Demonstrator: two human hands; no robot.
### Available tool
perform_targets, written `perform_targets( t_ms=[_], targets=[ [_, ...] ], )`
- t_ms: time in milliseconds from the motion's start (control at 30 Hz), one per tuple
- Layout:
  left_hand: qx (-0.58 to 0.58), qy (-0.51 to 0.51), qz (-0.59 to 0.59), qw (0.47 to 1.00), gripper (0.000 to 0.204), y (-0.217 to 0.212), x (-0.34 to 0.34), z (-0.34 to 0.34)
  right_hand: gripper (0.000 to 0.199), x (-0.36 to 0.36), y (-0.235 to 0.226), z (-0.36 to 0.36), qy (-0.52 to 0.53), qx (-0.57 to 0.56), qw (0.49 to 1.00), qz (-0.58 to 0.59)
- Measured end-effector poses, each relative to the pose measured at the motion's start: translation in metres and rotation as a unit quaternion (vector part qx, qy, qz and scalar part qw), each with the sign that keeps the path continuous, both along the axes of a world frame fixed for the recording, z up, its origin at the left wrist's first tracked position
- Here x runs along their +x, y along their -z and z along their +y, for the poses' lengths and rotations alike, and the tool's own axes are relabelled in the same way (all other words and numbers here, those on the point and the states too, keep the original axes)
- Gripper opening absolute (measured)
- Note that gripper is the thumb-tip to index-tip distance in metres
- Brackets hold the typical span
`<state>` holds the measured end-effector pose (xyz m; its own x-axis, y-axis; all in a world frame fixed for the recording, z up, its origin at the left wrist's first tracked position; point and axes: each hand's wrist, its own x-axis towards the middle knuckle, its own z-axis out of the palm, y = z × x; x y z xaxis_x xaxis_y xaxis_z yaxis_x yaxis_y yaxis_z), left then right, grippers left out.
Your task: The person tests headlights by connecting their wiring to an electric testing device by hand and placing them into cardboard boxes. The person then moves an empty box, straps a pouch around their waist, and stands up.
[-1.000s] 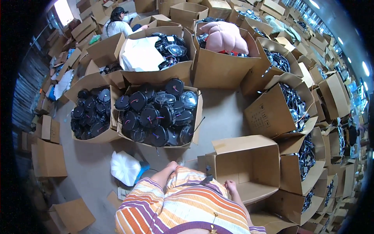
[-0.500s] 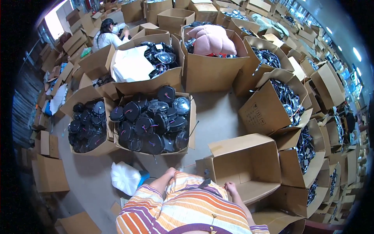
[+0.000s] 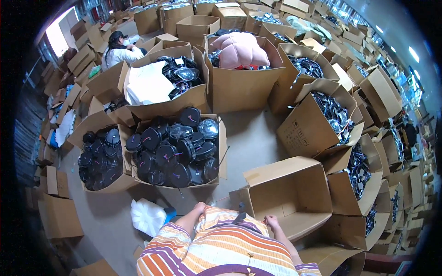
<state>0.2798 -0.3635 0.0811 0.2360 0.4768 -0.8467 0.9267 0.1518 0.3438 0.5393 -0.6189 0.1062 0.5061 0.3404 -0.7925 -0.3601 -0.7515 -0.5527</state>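
Observation:
My left hand point(image 3: 200, 207) rests at the edge of my striped clothing point(image 3: 221, 220), its fingers mostly hidden. My right hand point(image 3: 271, 221) is closed at the right side of my lap, by the near edge of a big open carton point(image 3: 289, 188) that lies tilted toward me. Whether anything is inside that hand is too small to make out. Straight ahead of my left hand stands a carton point(image 3: 221, 152) filled with round black lamp housings point(image 3: 180, 175), some with clear lenses and purple wires. Left of it, a second carton point(image 3: 120, 183) holds more of the same.
A white plastic bag point(image 3: 146, 214) beside a blue object point(image 3: 170, 214) lies left of me. Cartons of dark wired parts point(image 3: 332, 115) line the right. A pink cushion point(image 3: 241, 50) tops a far carton. Another person point(image 3: 120, 49) sits at the far left.
The view has shifted slightly, so the cartons ahead sit a little lower and further left. The far person's arm has moved. My hands have stayed at my lap.

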Motion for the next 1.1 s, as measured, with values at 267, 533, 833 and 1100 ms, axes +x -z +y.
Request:
perform_targets(
  t_ms=[267, 533, 833, 1100],
  targets=[
    [-0.032, -0.046, -0.010, 0.998, 0.024, -0.002, 0.000, 0.000, 0.014, 0.000, -0.002, 0.000, 0.010, -0.005, 1.000, -0.001],
    [0.002, -0.005, -0.019, 1.000, 0.025, 0.007, 0.000, -0.001, 0.016, 0.002, 0.002, -0.003, 0.013, -0.004, 1.000, -0.003],
    [0.005, 0.022, -0.002, 1.000, 0.030, 0.009, 0.000, -0.001, 0.017, 0.001, 0.001, -0.004, -0.001, -0.005, 1.000, -0.004],
    [0.023, 0.010, -0.030, 0.999, 0.032, 0.028, -0.004, -0.003, 0.015, 0.002, -0.009, -0.001, -0.003, -0.011, 1.000, -0.002]
  ],
)
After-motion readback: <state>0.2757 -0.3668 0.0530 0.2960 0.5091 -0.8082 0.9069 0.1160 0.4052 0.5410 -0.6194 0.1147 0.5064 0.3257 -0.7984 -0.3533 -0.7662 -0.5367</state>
